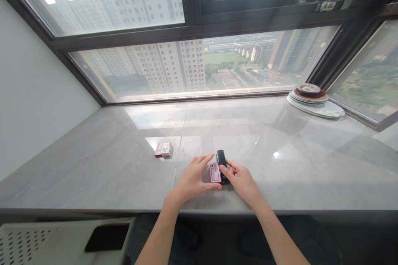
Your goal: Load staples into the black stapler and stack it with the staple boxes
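Observation:
A black stapler (pixel 221 161) lies lengthwise away from me on the grey stone counter near its front edge. From the right side, my right hand (pixel 239 178) grips it, thumb on top and fingers along its far side. Directly left of the stapler, touching or almost touching it, is a small pink-and-white box (pixel 214 173). My left hand (pixel 195 176) curves around this box with thumb and fingers wide apart. Its thumb lies at the box's near edge, and its index fingertip is by the stapler's far end. Whether the thumb presses on the box, I cannot tell.
Two small boxes, one pink (pixel 158 149) and one white (pixel 167 149), sit together at the left. A stack of plates (pixel 311 98) stands in the back right corner by the window. Below the counter at left, a black phone-like slab (pixel 107 238) lies on a pale surface.

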Demonstrator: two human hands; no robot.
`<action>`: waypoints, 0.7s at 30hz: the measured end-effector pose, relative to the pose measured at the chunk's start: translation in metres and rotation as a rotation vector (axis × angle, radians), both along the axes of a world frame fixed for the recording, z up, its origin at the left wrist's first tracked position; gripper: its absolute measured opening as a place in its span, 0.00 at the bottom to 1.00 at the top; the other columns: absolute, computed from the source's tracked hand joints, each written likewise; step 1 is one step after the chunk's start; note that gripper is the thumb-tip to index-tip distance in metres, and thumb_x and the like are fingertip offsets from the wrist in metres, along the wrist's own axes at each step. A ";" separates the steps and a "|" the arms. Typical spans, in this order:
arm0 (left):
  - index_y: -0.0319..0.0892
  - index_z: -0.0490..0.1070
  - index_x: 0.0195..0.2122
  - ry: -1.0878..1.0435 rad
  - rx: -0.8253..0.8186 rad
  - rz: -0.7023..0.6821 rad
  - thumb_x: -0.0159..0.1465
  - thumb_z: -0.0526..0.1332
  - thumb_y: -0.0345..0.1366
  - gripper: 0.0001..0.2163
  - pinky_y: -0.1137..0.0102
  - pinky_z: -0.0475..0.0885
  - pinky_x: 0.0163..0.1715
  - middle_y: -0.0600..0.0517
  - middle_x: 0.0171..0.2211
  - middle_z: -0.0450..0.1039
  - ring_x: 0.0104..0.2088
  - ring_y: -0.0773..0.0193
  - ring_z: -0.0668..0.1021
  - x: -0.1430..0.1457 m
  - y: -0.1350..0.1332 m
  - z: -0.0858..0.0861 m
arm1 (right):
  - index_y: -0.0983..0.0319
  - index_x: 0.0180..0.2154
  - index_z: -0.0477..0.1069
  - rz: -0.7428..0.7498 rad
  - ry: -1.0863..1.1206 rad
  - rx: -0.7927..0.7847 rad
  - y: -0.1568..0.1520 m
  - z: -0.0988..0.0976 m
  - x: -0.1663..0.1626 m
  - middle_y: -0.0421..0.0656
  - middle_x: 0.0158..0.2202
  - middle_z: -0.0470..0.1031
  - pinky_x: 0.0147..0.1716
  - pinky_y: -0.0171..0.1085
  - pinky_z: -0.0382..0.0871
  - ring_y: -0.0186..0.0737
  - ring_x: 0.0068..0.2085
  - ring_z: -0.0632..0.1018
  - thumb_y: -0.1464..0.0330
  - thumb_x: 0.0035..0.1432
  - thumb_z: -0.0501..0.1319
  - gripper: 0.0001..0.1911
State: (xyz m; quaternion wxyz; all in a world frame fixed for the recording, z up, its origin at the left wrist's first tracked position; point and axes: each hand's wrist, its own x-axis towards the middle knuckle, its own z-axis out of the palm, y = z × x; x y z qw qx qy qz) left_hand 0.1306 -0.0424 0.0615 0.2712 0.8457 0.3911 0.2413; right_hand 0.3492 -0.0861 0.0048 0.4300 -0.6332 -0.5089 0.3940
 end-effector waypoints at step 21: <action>0.53 0.74 0.56 0.150 -0.164 0.276 0.60 0.68 0.52 0.24 0.60 0.76 0.48 0.50 0.52 0.74 0.47 0.52 0.79 -0.109 -0.003 0.005 | 0.66 0.53 0.77 0.007 0.033 -0.022 -0.001 0.004 -0.001 0.32 0.24 0.54 0.39 0.36 0.66 0.35 0.29 0.63 0.45 0.62 0.61 0.33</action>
